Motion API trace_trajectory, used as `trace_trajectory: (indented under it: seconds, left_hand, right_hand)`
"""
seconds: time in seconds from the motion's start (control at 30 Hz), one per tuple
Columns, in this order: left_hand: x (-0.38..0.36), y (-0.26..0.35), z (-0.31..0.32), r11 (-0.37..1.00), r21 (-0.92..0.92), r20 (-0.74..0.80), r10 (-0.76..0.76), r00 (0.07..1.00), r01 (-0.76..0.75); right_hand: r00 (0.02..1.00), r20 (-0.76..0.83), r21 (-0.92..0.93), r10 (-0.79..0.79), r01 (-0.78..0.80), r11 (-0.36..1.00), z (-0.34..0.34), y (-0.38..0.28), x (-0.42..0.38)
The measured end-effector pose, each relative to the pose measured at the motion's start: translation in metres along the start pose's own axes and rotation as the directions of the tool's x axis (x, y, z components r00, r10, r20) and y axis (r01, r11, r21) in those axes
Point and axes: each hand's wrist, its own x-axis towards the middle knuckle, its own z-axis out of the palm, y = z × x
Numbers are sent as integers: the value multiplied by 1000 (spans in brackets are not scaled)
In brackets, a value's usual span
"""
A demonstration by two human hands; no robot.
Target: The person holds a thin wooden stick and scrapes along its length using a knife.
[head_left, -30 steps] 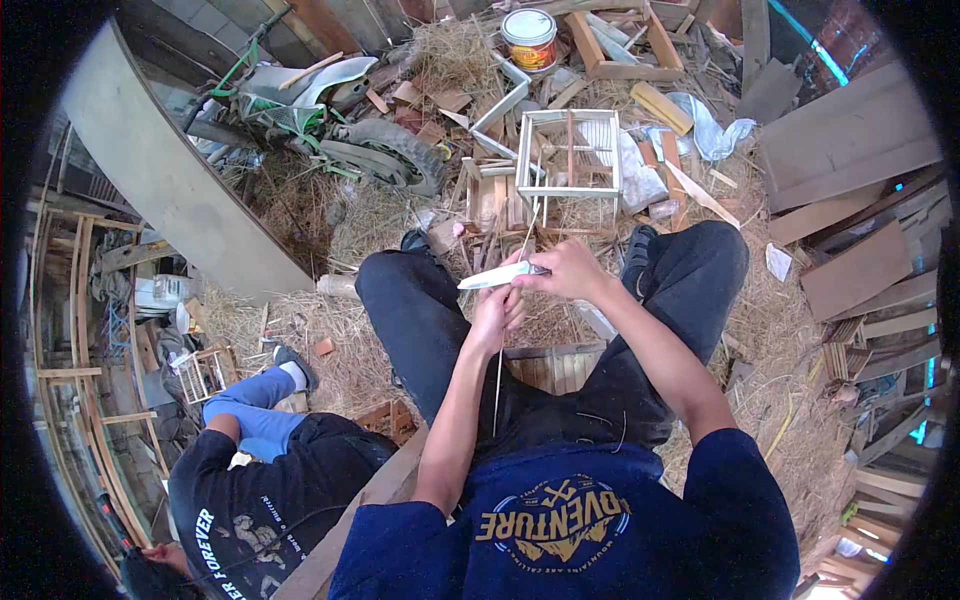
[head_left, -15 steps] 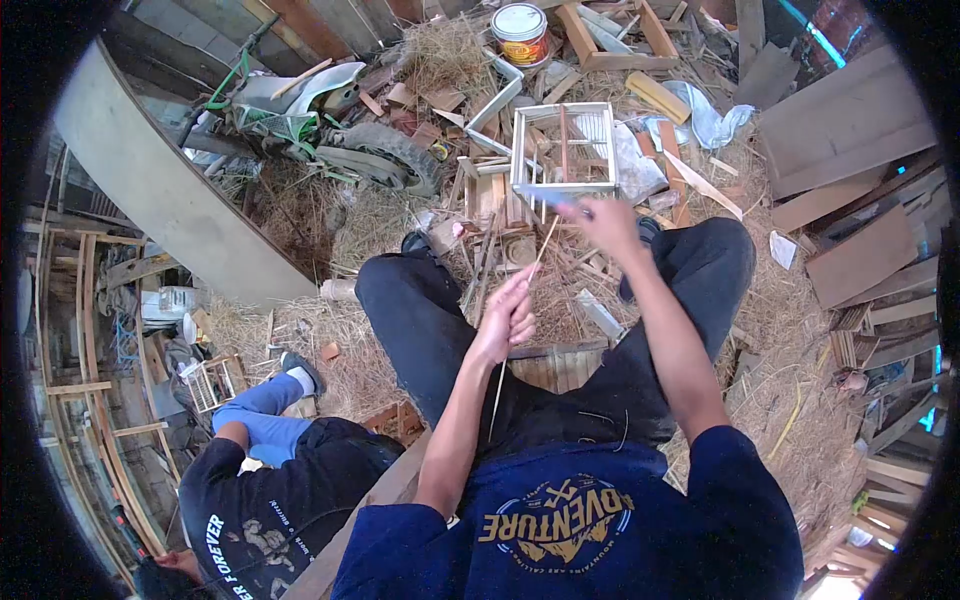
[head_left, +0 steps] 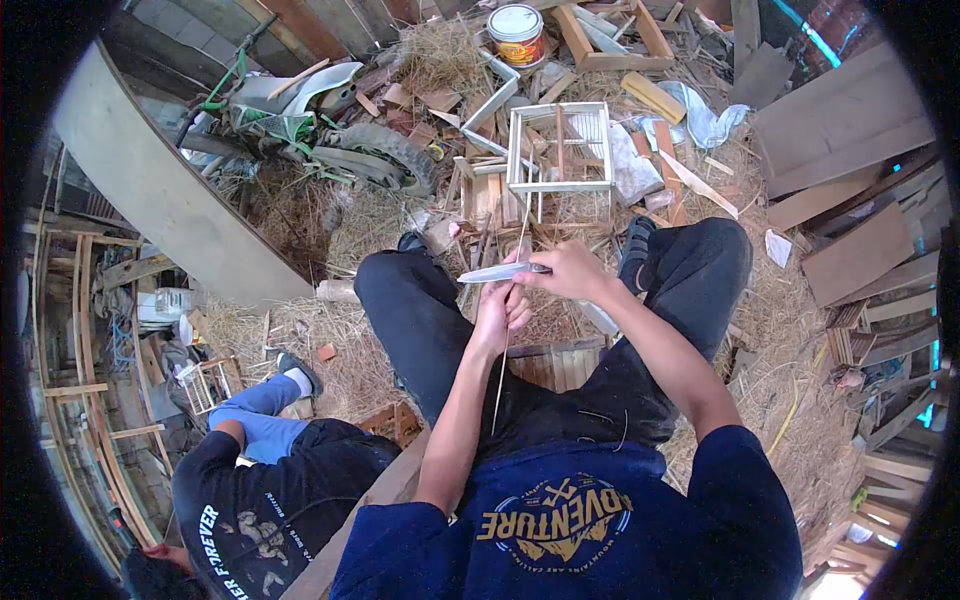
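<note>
My left hand (head_left: 501, 315) is closed around a thin wooden stick (head_left: 499, 385), which runs from my lap up past the hand. My right hand (head_left: 572, 272) grips the dark handle of a knife (head_left: 495, 272). The blade points left and lies across the stick, just above my left fingers. Whether its edge bites into the wood cannot be seen. Beyond my hands stands a small wooden frame cage (head_left: 513, 150) with thin bars. A short wooden board piece (head_left: 560, 366) lies between my legs.
A person in a black shirt (head_left: 285, 510) sits at my left. A motorbike wheel (head_left: 385, 160), a paint can (head_left: 517, 38) and wood scraps lie ahead on straw. A curved board (head_left: 170, 190) leans at left; brown panels (head_left: 850, 130) stand at right.
My right hand has come down and toward me, bringing the knife from near the cage onto the stick by my left hand. My left hand has shifted only slightly.
</note>
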Motion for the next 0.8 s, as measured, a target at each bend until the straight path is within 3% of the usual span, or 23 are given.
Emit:
trace_trajectory:
  seconds: [0.3,0.4,0.43,0.5,0.63,0.77,0.8]
  left_hand:
    - [-1,9,2,997,-52,-42,-58,997,56]
    - [0,7,-10,992,-108,-83,-69,994,60]
    - [-8,12,-7,998,-49,30,-48,998,50]
    - [-17,9,0,996,77,20,-56,998,54]
    - [-13,7,-2,999,47,60,-12,998,9]
    - [-6,6,-3,1000,22,12,10,1000,-11]
    - [-4,4,-2,1000,17,-11,10,1000,-10]
  right_hand:
    - [995,-19,-97,-102,99,990,-6,-1,10]
    - [1000,-29,-18,12,-12,1000,-9,8,13]
    - [996,-67,-66,65,-69,995,-14,16,15]
    - [975,-151,-155,164,-187,970,-32,32,18]
    - [946,-184,-34,268,-279,960,-38,30,18]
    - [978,-20,4,209,-209,978,-24,16,6]
    - [991,-74,-5,109,-110,994,-13,15,2]
